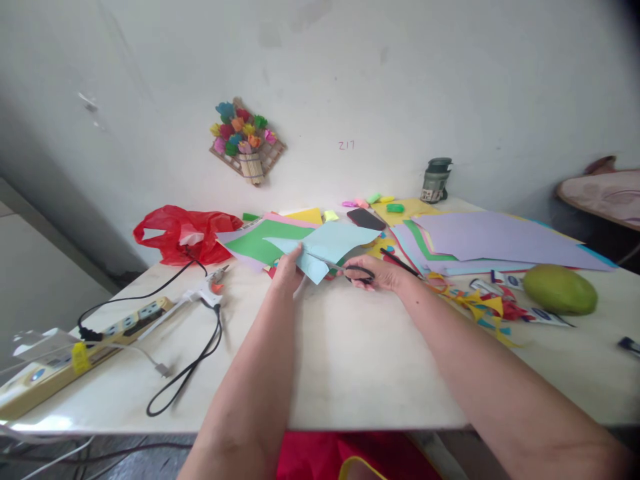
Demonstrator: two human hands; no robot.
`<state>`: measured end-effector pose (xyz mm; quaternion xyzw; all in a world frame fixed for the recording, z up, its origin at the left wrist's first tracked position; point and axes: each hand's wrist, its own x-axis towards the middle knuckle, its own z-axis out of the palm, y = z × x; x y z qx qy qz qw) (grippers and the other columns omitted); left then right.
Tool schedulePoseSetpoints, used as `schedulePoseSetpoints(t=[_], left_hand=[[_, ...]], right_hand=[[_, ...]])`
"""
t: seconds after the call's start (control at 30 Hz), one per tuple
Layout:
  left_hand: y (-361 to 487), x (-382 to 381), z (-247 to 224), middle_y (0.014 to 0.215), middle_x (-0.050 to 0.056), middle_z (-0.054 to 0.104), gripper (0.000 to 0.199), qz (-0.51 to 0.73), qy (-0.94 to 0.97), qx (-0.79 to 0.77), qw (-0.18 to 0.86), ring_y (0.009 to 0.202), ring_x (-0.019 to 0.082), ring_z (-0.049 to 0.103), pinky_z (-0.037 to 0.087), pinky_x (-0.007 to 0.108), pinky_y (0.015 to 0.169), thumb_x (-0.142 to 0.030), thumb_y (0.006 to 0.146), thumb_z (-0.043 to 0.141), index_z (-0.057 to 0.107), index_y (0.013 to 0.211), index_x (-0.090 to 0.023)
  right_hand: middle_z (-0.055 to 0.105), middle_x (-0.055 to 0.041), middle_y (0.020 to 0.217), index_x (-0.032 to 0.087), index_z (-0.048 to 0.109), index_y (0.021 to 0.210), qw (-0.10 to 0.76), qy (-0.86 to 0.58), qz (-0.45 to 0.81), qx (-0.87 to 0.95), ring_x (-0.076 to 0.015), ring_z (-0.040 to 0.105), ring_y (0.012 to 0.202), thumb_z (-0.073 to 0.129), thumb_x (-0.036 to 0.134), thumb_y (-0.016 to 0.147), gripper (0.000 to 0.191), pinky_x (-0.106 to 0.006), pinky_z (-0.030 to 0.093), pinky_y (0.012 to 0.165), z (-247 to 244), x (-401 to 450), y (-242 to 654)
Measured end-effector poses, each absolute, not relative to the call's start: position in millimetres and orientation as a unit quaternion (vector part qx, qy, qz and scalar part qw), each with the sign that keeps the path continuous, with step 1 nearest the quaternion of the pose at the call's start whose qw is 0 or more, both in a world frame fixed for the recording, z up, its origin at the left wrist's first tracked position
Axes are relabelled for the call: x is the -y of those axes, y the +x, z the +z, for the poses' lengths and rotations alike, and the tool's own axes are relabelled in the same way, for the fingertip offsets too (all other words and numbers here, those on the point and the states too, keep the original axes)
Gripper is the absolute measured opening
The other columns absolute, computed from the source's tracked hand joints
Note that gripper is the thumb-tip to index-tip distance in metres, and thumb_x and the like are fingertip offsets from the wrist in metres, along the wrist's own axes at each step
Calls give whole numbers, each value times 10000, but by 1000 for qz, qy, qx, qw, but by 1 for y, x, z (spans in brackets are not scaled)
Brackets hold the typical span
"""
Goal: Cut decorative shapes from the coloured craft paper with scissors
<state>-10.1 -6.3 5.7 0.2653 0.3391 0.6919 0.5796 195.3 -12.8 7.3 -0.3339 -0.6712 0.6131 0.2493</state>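
A light blue sheet of paper (345, 241) is held up over the table, gripped at its left part by my left hand (289, 269), thumb on top. My right hand (373, 272) is closed around the black handles of a pair of scissors (361, 273). The scissor blades point left and lie at the blue paper, close to my left thumb. Behind the blue paper a green sheet (270, 241) rests on a pale purple one. Colored scraps show under and beside the sheets.
At left are a red plastic bag (187, 233), a glue gun (207, 290) with black cord, and a power strip (90, 357). On the right lie stacked colored sheets (490, 237), paper scraps (480, 303), tubes and a green mango-like fruit (560, 289). A jar (436, 180) stands behind.
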Motion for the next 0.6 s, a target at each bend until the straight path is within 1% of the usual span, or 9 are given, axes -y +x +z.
schedulePoseSetpoints(t=[0.13,0.3,0.6], left_hand=[[-11,6,5,891,63,682,212,688,273,-336,583,888,211,636,529,314,809,-146,704,636,606,913,-157],[-13,4,3,889,65,684,238,688,284,-318,587,891,219,639,526,321,822,-142,682,654,609,916,-152],[-13,6,5,847,75,686,227,677,274,-334,596,868,218,645,520,326,833,-136,699,630,609,924,-128]], right_hand=[[493,48,452,123,573,829,241,-337,605,680,-36,346,316,599,339,718,243,-160,258,293,6,11,196],[489,53,448,122,576,876,228,-350,608,675,-35,346,312,596,301,720,238,-155,254,287,8,13,195],[498,48,460,124,564,851,223,-357,602,679,-33,360,318,599,291,718,216,-149,256,287,10,15,195]])
